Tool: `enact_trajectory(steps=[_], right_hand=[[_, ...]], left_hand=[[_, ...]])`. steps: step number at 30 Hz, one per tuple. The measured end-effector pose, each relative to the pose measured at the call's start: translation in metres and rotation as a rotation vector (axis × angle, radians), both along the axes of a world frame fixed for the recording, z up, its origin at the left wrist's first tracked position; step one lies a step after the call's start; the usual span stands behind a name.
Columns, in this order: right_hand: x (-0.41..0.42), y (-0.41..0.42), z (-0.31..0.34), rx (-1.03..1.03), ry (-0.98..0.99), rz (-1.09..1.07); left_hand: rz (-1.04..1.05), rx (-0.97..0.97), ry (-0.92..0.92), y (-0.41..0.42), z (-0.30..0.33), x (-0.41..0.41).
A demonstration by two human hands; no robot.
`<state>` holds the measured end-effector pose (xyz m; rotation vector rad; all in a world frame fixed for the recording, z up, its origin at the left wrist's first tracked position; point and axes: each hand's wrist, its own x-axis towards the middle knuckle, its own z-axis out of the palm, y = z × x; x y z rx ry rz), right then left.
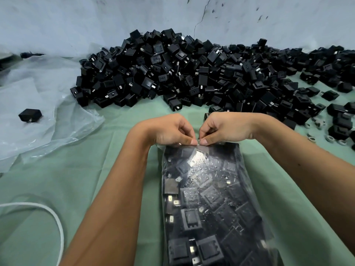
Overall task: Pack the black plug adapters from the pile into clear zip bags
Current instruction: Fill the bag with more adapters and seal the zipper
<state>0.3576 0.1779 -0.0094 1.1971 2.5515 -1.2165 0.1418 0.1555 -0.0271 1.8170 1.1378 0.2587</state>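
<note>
Small packing workshop: bulk pile of black plug adapters (192, 73) on a green cloth-covered table (76, 179), loose plastic sheeting (38, 116), cracked, stained whitewashed wall (192, 14) behind.

A single wide-angle camera is sitting on the person's head, looking forward and steeply down over both forearms onto the green-covered table (115, 169). It is hanging close above the work: the left hand (171, 131) and right hand (226, 129) are landing just above mid-frame, and the filled zip bag (211, 198) is running from them down to the bottom edge. Farther out, the view is taking in the pile of black plug adapters (172, 73) against the pale wall (76, 20), whose base is bowing with the lens. With only one view, nothing is being shared between cameras.
</note>
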Motion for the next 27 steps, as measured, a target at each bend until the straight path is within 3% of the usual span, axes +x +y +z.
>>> enact_trajectory(steps=[10, 15, 20, 27], right_hand=[[0.020, -0.004, 0.004, 0.060, -0.009, -0.064], [0.043, -0.007, 0.004, -0.032, 0.050, -0.118], [0.033, -0.004, -0.002, 0.065, 0.022, -0.103], [0.038, -0.011, -0.012, 0.069, 0.178, -0.139]], left_hand=[[-0.067, 0.007, 0.075, -0.001, 0.002, 0.001], [-0.017, 0.031, 0.073, -0.001, 0.005, 0.007], [-0.054, 0.057, 0.036, -0.004, 0.002, 0.025], [-0.034, 0.097, 0.009, -0.004, -0.003, 0.037]])
